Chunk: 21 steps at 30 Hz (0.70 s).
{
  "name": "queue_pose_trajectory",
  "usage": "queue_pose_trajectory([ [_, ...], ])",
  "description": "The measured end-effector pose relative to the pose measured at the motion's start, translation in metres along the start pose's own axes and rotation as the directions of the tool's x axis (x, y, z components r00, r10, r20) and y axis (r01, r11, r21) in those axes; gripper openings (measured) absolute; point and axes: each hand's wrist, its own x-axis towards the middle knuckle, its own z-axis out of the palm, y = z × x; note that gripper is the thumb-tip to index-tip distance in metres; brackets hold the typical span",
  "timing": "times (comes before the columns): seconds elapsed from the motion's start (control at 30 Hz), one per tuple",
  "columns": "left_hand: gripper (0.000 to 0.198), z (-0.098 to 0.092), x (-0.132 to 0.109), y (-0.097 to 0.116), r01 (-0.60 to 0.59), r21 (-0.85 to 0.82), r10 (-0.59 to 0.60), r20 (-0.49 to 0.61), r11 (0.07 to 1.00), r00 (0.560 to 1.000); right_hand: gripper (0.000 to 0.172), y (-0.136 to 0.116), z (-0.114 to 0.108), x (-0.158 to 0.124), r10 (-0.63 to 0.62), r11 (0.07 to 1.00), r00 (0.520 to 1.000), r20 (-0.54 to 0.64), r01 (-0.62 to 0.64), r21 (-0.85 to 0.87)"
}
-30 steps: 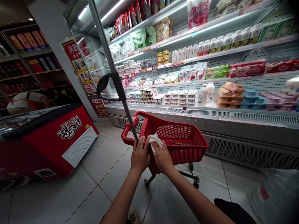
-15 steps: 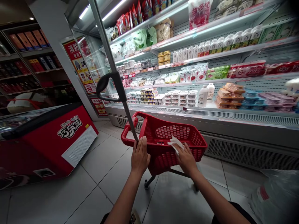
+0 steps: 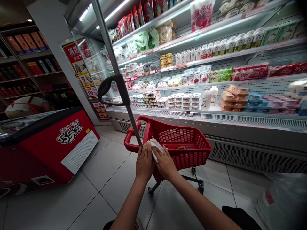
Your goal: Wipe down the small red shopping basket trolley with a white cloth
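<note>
A red plastic shopping cart with a grey pole and black handle stands in front of me. My left hand lies on its near rim at the foot of the pole, fingers stretched out and close together. Right beside it, my right hand presses a crumpled white wipe onto the same rim. Part of the wipe sticks out above the fingers, and the rest is hidden under them. The two hands nearly touch.
Behind the cart runs a refrigerated shelf with cups, bottles and packs. A red freezer chest stands at left. A clear plastic bag lies at lower right. A person's white-clad back shows behind the freezer.
My right hand has slid left along the near rim with the wipe, from mid-rim to beside my left hand. The left hand stays about where it was.
</note>
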Motion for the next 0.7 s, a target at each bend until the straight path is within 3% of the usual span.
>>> queue_pose_trajectory([
  [0.07, 0.091, -0.001, 0.000, -0.003, -0.002, 0.003, 0.002, 0.023, 1.000, 1.000, 0.070, 0.030, -0.005, -0.020, 0.033, 0.998, 0.999, -0.005, -0.033, -0.054],
  [0.27, 0.081, -0.004, -0.003, -0.006, 0.003, 0.022, -0.004, 0.031, 1.000, 1.000, 0.059, 0.150, -0.036, -0.112, 0.204, 0.939, 0.977, -0.062, -0.213, -0.268],
  [0.37, 0.085, -0.004, -0.002, -0.004, 0.021, 0.002, -0.021, 0.016, 1.000, 1.000, 0.060, 0.181, -0.045, -0.141, 0.282, 0.903, 0.955, -0.094, -0.297, -0.311],
  [0.43, 0.088, -0.001, 0.000, 0.004, 0.057, -0.013, -0.057, 0.011, 0.998, 0.998, 0.063, 0.177, -0.041, -0.144, 0.324, 0.886, 0.938, -0.122, -0.346, -0.310],
  [0.5, 0.089, 0.006, 0.003, 0.019, 0.062, -0.038, -0.061, 0.032, 0.997, 0.998, 0.066, 0.156, -0.030, -0.133, 0.329, 0.887, 0.935, -0.132, -0.353, -0.297],
  [0.6, 0.089, 0.022, 0.009, 0.047, -0.009, -0.102, 0.019, 0.096, 0.995, 0.995, 0.068, 0.109, -0.012, -0.102, 0.247, 0.926, 0.965, -0.088, -0.261, -0.271],
  [0.7, 0.086, 0.036, 0.011, 0.065, -0.016, -0.133, 0.031, 0.113, 0.991, 0.993, 0.068, 0.076, -0.007, -0.074, 0.159, 0.957, 0.986, -0.045, -0.165, -0.238],
])
